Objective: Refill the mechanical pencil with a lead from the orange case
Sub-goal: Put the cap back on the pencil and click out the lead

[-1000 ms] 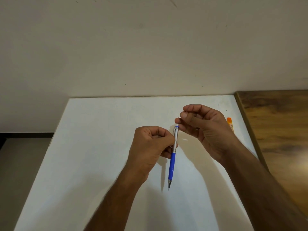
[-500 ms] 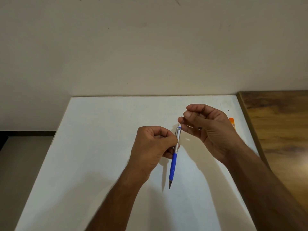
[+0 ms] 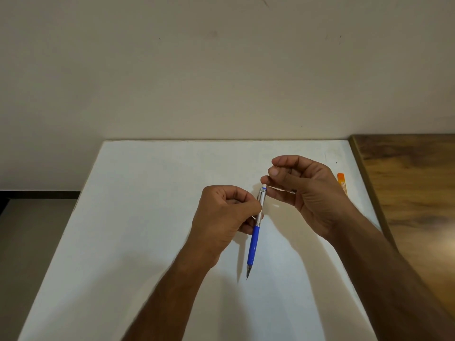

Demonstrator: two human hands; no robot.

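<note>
My left hand (image 3: 225,215) grips the mechanical pencil (image 3: 256,232) around its silver upper barrel. The pencil stands nearly upright above the white table (image 3: 147,217), with its blue grip and metal tip pointing down toward me. My right hand (image 3: 305,190) is curled at the pencil's top, thumb and a fingertip pinched around the small white end piece (image 3: 264,186). Whether it also holds a lead I cannot tell. The orange lead case (image 3: 342,182) lies flat on the table behind my right hand, partly hidden by it.
A small pale speck (image 3: 276,206) lies on the table under my right hand. A brown wooden surface (image 3: 413,193) adjoins the table's right edge. A plain wall rises behind the table's far edge, and the floor drops away at the left.
My right hand has drifted slightly right and closed in on the pencil's top, where a white end piece now shows. My left hand and the pencil have stayed almost still.
</note>
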